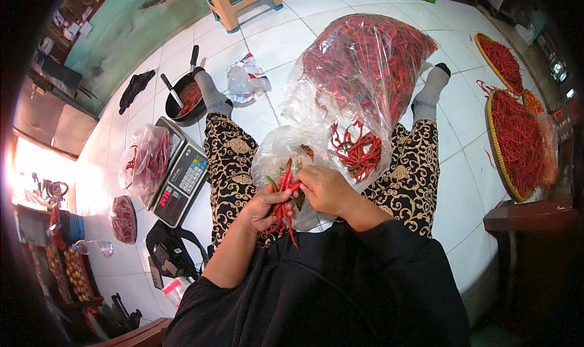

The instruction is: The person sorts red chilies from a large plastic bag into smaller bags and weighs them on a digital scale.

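My left hand (pixel 264 207) holds a small bunch of long red chillies (pixel 285 178), their tips hanging below the fingers. At the top of the bunch, my right hand (pixel 326 187) pinches at one red chilli near the left fingertips. Both hands are over a clear plastic bag (pixel 276 148) lying between my legs, with a few chillies inside. Just beyond, a large clear plastic sack (pixel 365 59) is full of red chillies. Its open mouth faces me, and loose chillies with green stems (pixel 358 151) show in it.
Left of my leg, a digital scale (pixel 182 173) carries a bagged load of chillies (pixel 153 153). Beyond it are a black pan (pixel 171 110) with red contents and a crumpled plastic bag (pixel 246 80). Woven trays of chillies (pixel 518 146) stand at right. A plastic stool (pixel 228 9) is ahead.
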A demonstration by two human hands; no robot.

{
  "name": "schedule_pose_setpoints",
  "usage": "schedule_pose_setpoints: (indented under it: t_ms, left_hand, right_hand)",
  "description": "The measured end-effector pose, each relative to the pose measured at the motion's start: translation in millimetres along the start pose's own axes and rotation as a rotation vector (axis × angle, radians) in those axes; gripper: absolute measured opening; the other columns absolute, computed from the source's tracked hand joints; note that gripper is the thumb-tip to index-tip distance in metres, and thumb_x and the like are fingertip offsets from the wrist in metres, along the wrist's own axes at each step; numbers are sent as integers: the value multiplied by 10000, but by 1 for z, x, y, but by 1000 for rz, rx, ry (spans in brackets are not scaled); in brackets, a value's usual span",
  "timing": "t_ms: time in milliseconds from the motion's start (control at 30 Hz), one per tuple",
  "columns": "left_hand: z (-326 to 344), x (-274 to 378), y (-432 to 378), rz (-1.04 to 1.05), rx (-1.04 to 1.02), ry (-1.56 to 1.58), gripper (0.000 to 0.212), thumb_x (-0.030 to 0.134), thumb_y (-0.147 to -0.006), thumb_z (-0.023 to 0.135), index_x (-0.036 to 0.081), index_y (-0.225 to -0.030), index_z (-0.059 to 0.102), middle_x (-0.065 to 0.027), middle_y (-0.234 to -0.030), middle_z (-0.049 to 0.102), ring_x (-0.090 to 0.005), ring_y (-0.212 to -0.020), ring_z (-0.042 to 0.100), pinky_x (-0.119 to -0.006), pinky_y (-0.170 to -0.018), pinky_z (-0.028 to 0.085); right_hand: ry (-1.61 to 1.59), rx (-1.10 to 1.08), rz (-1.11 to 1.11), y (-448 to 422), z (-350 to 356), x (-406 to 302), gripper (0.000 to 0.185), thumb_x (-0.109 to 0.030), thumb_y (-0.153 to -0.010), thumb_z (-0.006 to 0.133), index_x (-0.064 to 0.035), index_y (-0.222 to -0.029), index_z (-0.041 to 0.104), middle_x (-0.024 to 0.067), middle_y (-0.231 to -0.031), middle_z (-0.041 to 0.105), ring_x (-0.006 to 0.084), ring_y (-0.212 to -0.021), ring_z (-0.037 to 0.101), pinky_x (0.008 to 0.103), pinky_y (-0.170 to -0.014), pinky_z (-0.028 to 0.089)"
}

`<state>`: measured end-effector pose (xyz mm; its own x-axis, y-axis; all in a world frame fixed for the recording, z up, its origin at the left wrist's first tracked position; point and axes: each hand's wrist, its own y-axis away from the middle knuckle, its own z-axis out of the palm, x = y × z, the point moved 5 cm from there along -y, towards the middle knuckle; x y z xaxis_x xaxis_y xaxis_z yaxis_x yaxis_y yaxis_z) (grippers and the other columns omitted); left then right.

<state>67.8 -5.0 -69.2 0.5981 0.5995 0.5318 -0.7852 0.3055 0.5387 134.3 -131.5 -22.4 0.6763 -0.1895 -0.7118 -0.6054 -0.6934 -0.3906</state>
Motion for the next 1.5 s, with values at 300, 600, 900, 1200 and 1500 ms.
schedule_pose_setpoints:
  t_ms: [300, 600, 900, 1200, 1500]
  left_hand:
    - [14, 15, 1, 200, 213, -327, 382, -6, -747, 611, 34, -1092, 452, -86, -853, 593, -107, -597, 514, -225, -533, 420]
    - [3, 25, 11, 271, 33, -21, 453, 83, -701, 684, 26, -1084, 447, -59, -794, 553, -144, -609, 491, -281, -559, 410]
    - [-17, 28, 4, 231, -102, 372, 516, 20, -766, 579, -18, -1228, 353, -37, -861, 489, -120, -687, 457, -270, -651, 399]
    - [-21, 13, -2, 76, 10, 369, 295, 81, -810, 555, 33, -1095, 497, -96, -867, 545, -168, -690, 515, -298, -643, 441]
    - [-22, 11, 1, 45, 45, 331, 239, 136, -846, 507, 26, -1058, 503, -135, -926, 574, -244, -794, 596, -379, -720, 512]
  right_hand:
    - [-117, 124, 199, 4, 0, 20, 97, -122, -794, 479, -32, -827, 480, 129, -695, 528, 303, -663, 532, 392, -583, 410]
    - [-1331, -31, 679, 4, 24, 30, 119, -116, -806, 523, -60, -911, 517, 22, -677, 484, 130, -585, 475, 241, -529, 355]
    - [186, 529, 121, -6, -48, 76, 151, -56, -678, 559, -74, -826, 583, 127, -817, 551, 316, -751, 543, 409, -657, 439]
    - [486, 69, 893, 39, -21, 182, 260, -80, -708, 482, -115, -945, 584, 117, -971, 561, 336, -894, 547, 431, -762, 433]
    - [261, 423, 167, 5, -51, 76, 101, -57, -738, 532, -46, -838, 541, 128, -803, 537, 317, -732, 533, 392, -653, 430]
